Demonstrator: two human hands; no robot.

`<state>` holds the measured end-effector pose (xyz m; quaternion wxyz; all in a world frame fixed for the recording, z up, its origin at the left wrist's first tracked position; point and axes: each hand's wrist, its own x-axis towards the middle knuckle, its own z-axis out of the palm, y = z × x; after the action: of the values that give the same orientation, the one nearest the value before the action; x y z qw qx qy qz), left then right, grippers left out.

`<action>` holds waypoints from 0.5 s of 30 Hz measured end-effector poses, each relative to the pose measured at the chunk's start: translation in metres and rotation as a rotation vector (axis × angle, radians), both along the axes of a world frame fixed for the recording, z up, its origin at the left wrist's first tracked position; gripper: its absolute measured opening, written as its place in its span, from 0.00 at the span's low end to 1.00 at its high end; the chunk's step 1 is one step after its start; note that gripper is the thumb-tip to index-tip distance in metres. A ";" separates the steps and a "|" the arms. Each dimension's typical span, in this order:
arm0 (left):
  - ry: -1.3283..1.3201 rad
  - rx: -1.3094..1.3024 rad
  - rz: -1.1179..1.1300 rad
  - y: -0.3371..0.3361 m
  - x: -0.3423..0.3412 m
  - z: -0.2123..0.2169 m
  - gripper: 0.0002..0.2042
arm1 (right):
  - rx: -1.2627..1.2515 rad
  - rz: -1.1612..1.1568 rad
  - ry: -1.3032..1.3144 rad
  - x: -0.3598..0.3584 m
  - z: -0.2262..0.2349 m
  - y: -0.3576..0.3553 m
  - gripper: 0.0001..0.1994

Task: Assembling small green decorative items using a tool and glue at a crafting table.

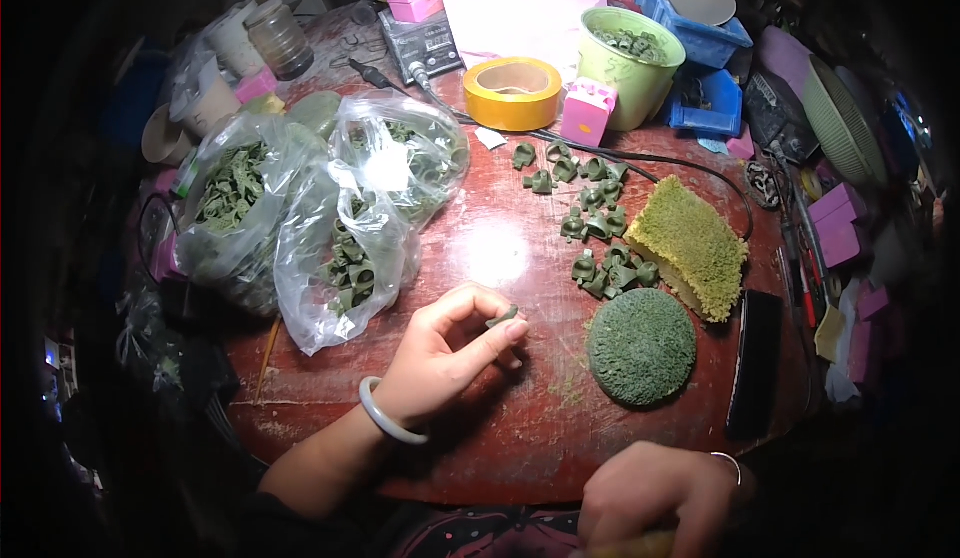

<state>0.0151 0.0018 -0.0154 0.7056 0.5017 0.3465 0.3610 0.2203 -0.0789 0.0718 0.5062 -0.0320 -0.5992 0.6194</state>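
Note:
My left hand [450, 348], with a pale bangle at the wrist, pinches a small dark green piece [503, 316] between thumb and forefinger above the table. At the lower edge, my right hand [655, 498] is closed with its fingers curled down; something yellowish shows beneath it, too cut off to name. To the right of my left hand lies a round green scouring pad [642, 347]. Behind it rests a yellow-green sponge block [692, 248]. Several dark green ring-shaped pieces [600, 222] sit in loose groups beside the sponge.
Clear plastic bags [345, 218] full of green pieces stand at the left. Farther back are a yellow tape roll [512, 95], a light green bucket [630, 78], a pink block [588, 111] and a control box [425, 48] with a cable. A black phone-like slab [754, 363] lies right.

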 end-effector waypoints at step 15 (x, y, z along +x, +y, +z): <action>0.017 0.223 0.155 0.022 0.030 0.002 0.13 | 0.032 0.092 0.037 0.022 -0.004 0.005 0.08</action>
<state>0.0451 0.0235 -0.0135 0.6126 0.5517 0.3480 0.4464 0.2421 -0.0735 0.0680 0.4885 0.0151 -0.6005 0.6329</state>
